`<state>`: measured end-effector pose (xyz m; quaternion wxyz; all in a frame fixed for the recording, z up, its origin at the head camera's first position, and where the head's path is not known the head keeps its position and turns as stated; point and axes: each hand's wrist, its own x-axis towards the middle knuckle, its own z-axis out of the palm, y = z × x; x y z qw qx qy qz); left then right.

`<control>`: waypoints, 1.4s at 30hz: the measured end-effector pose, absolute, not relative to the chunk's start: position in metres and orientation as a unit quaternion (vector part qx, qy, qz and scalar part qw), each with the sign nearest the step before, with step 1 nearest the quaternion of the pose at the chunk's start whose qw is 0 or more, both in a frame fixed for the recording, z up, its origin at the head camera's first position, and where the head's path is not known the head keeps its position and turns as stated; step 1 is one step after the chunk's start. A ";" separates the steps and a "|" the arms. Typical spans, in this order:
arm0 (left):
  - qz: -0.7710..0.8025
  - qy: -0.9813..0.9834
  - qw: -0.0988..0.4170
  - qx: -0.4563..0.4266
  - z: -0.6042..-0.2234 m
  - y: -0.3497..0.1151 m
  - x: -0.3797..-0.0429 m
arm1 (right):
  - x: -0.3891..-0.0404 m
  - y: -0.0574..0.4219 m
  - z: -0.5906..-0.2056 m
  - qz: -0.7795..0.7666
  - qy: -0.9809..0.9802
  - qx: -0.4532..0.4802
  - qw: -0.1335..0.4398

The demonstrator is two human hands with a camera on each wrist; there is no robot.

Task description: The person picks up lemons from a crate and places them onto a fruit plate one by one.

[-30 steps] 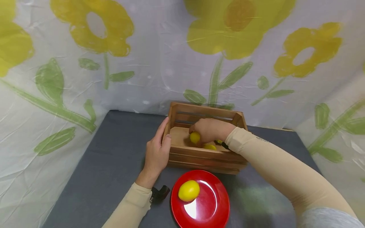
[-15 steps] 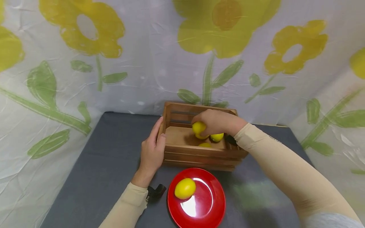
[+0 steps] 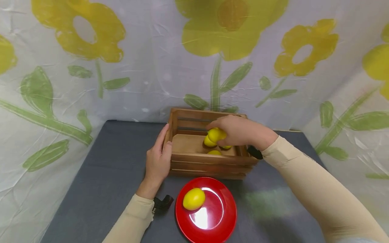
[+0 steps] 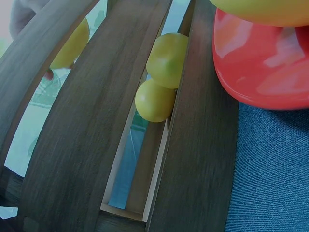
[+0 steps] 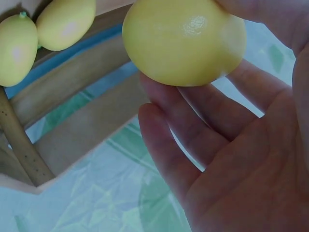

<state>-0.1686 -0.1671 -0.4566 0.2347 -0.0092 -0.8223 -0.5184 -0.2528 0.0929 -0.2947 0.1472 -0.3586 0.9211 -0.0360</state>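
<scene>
My right hand (image 3: 240,131) pinches a yellow lemon (image 3: 217,134) between thumb and fingertips, over the wooden crate (image 3: 209,165). In the right wrist view this lemon (image 5: 183,43) shows large, its underside on the fingers. Below it in the head view, another lemon (image 3: 209,142) lies partly covered, and a further lemon (image 3: 214,153) sits by the front wall. My left hand (image 3: 158,162) rests against the crate's left end with its fingers nearly straight, thumb at the front corner. Through the slats, the left wrist view shows two lemons (image 4: 167,60) inside the crate.
A red plate (image 3: 212,221) bearing one lemon (image 3: 193,199) stands in front of the crate on the dark tabletop (image 3: 118,162). Behind the table hangs a white sheet (image 3: 146,67) with painted yellow flowers. A black wrist mount (image 3: 163,203) juts from the left wrist.
My right hand has lifted a lemon from low in the crate and moved it slightly up and right relative to the crate. The left hand stays at the crate's end. The head view has shifted.
</scene>
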 end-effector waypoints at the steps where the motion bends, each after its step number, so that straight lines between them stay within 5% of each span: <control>1: -0.518 -0.822 0.235 -0.009 -0.457 -0.168 -0.169 | -0.250 0.094 -0.293 -0.037 0.921 -0.360 0.143; 23: -0.517 -0.823 0.235 -0.010 -0.456 -0.174 -0.180 | -0.170 0.101 -0.283 -0.056 0.918 -0.383 0.086; 42: -0.527 -0.819 0.226 -0.012 -0.454 -0.174 -0.183 | -0.114 0.095 -0.350 -0.081 0.881 -0.456 0.099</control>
